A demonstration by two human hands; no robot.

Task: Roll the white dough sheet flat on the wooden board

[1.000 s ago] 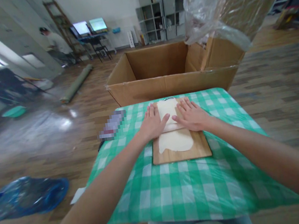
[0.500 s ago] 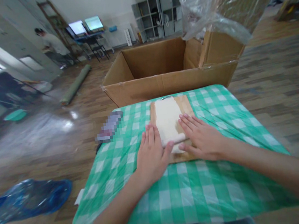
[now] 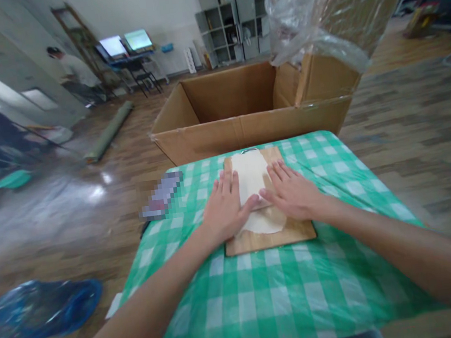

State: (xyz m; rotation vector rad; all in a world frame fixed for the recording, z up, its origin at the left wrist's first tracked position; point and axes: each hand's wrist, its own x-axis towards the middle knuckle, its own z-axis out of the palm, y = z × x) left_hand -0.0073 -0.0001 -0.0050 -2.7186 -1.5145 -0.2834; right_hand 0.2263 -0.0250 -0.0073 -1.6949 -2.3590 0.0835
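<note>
Nearest me, below my wrists, the green checked cloth [image 3: 266, 295] runs to the table's edge. On it lies the board [image 3: 294, 232], its near edge bare behind the heels of my hands. My left hand [image 3: 224, 205] and right hand [image 3: 292, 193] lie flat, side by side, fingers stretched out and a little spread, gripping nothing and pressing down with the palms. The dough [image 3: 251, 174] is under and between them: a pale sheet that runs from behind my thumbs to beyond my fingertips. Between my thumbs sits a thicker ridge [image 3: 260, 204]; I cannot tell whether it is rolled dough or something else. Half a second ago my hands were drawn back to the board's near end and covered that end of the sheet. Now they have slid forward to the middle, and the thin, rounded near end shows again behind them, so the pressing is going back and forth along the sheet. Left of my left hand lies a flat thing [image 3: 162, 195], too blurred to name. Beyond my fingertips stands an open box [image 3: 244, 123], with clear plastic [image 3: 313, 10] above its right side. Far off to the left, a person [image 3: 69, 67] stands near two lit screens [image 3: 125, 43].
</note>
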